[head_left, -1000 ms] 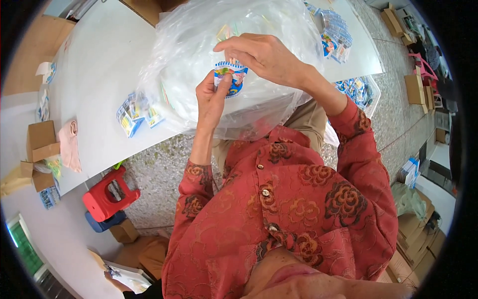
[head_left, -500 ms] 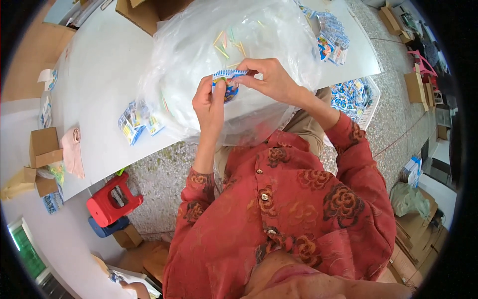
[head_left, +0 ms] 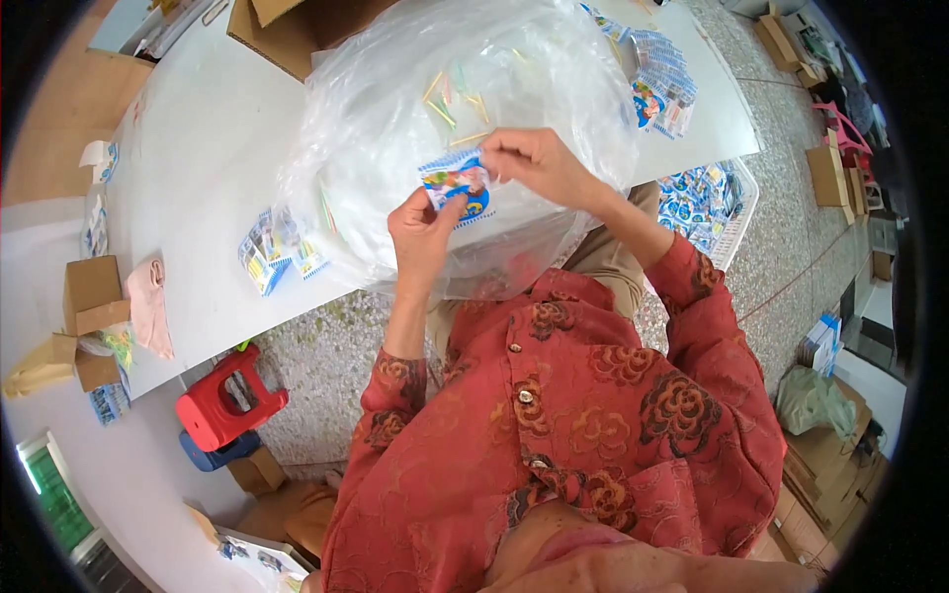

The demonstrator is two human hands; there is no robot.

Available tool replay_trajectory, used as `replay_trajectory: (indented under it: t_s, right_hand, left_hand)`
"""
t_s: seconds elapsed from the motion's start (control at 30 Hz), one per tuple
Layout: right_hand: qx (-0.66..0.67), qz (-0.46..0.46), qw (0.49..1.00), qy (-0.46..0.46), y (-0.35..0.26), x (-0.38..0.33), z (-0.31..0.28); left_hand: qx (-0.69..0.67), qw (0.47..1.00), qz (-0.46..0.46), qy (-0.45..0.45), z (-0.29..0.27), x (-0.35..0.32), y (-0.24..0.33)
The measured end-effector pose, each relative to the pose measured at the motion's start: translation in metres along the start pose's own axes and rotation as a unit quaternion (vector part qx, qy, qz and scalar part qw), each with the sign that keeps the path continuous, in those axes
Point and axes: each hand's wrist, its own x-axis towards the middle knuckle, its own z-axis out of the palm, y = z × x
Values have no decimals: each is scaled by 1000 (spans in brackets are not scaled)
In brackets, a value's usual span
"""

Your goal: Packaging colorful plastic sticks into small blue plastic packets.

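Note:
Both hands hold one small blue and white printed packet (head_left: 457, 186) above a large clear plastic bag (head_left: 445, 109) that rests on the white table (head_left: 198, 168). My left hand (head_left: 423, 235) grips the packet's lower edge from below. My right hand (head_left: 534, 163) pinches its upper right corner. Inside the bag lie several thin coloured sticks (head_left: 455, 104). A small pile of similar packets (head_left: 277, 249) lies on the table to the left of the bag.
A white basket of packets (head_left: 710, 203) stands on the floor at the right. More packets (head_left: 660, 84) lie at the table's far right. A cardboard box (head_left: 282, 30) sits behind the bag. A red stool (head_left: 229, 397) and small boxes (head_left: 89, 296) are at the left.
Both hands with the packet have shifted slightly while staying over the bag. My right hand's fingers have moved to the packet's upper right corner.

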Motion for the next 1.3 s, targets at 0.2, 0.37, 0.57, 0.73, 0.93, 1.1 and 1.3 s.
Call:
replay_trajectory:
  t_s: [0.2,0.37,0.57,0.73,0.93,1.1,1.3]
  right_hand:
    - [20,5,1000,-19,1,28,-1]
    - [-71,12,991,-112,12,36,13]
    - [-39,52,988,-142,9,42,9]
    - [-269,-69,960,24,52,84,-21]
    - [-564,-191,804,1,90,138,-36]
    - [-650,-166,734,-102,97,168,-33]
    - [-677,-221,687,-147,90,172,-29]
  left_hand:
    - [-5,998,-16,66,-11,6,2]
    - [-27,998,-12,64,-12,8,-1]
    - [40,997,-38,55,-22,3,-10]
    - [9,994,2,105,-31,-2,-14]
    - [17,994,5,107,-34,-7,-15]
    - [3,994,-5,111,-39,-11,-10]
    - [-6,994,-12,105,-42,-12,-9]
